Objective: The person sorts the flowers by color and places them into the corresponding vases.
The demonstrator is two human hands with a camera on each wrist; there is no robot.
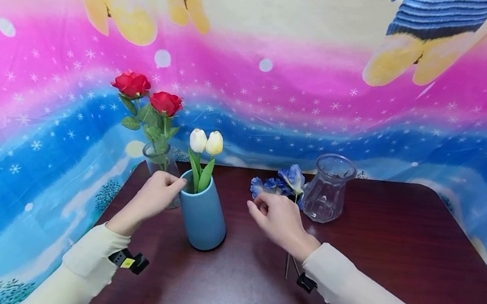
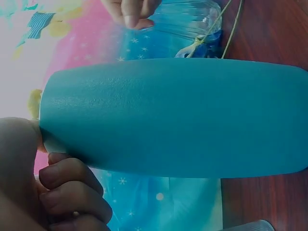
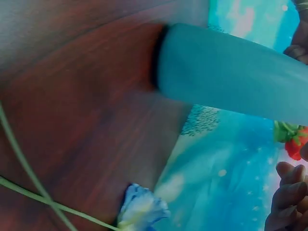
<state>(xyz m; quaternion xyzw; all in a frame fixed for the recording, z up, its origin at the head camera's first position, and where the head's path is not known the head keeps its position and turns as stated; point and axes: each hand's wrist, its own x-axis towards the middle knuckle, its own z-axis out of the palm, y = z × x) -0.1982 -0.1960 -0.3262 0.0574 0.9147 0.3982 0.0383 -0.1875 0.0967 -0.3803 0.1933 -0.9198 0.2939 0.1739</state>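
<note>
Red roses [image 1: 131, 84] at far left, then left hand [image 1: 156, 195], in a narrow pinch on the rim of the blue vase [image 1: 203, 217], just rightward. Long axis upright, base on the table [image 1: 394, 247], white tulips [image 1: 198, 141] within. Further right, apart from the vase: right hand [image 1: 283, 220], loosely bent at the fingers, without anything visible in them, nearest to the blue flowers [image 1: 292, 178].

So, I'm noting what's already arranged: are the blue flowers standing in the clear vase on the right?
No, the blue flowers lie on the table beside the clear vase, outside it.
</note>
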